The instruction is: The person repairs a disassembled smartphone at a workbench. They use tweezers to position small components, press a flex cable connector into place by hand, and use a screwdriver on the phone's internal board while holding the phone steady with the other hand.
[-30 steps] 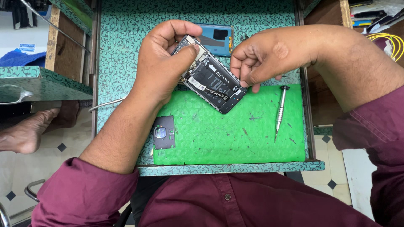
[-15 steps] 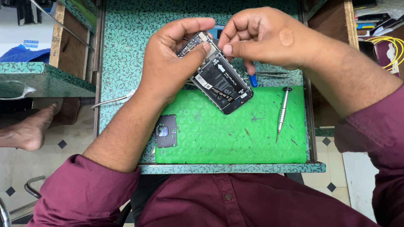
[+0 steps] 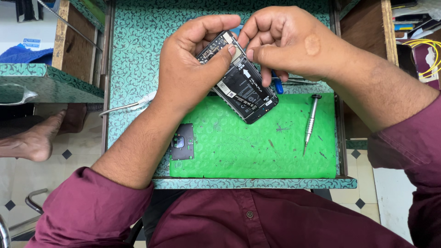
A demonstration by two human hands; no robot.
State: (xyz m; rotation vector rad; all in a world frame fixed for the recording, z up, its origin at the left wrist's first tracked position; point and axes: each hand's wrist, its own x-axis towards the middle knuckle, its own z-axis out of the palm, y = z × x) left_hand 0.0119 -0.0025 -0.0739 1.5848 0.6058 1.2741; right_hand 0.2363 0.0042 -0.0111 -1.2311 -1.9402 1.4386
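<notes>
My left hand [image 3: 193, 69] grips an opened phone [image 3: 243, 87] with its back cover off, showing the black battery and circuit board, tilted above a green mat [image 3: 257, 147]. My right hand [image 3: 285, 41] pinches at the phone's upper end with thumb and fingertips; whether it holds a small part I cannot tell. A blue-handled tool [image 3: 278, 85] shows just below my right hand's fingers. A small dark phone part with a camera cutout [image 3: 182, 142] lies on the mat's left edge, near my left forearm.
A silver screwdriver [image 3: 311, 121] lies on the right side of the mat. The mat sits on a teal patterned table [image 3: 138, 55] with a wooden frame. Cables and stacked items sit at far right [image 3: 422, 50]. A bare foot [image 3: 32, 142] rests at left.
Both hands and the phone have shifted up and left relative to the mat. My right hand moved from the phone's right side to its upper end, fingers now pinching there.
</notes>
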